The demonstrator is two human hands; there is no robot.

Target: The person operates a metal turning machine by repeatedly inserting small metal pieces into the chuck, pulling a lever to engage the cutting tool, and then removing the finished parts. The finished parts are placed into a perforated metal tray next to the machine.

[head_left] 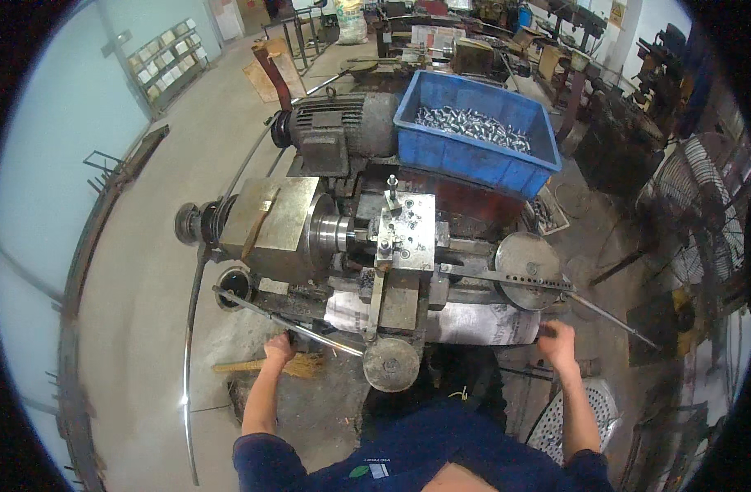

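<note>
The lathe (334,234) is found at the centre of the frame. Its metal is worn and grease-darkened; the headstock (293,213) is boxy with a scuffed top, and the tool block (418,230) is bright, dotted with dark holes. A pale sheet (482,325) is laid along its front, marked with print too small to be read. Pale lettering and a green leaf mark (359,471) are borne by the navy shirt (441,443), lower centre. The left hand (279,348), lower left of centre, and the right hand (557,344), at the sheet's right end, are seen curled; whether anything is grasped cannot be told.
</note>
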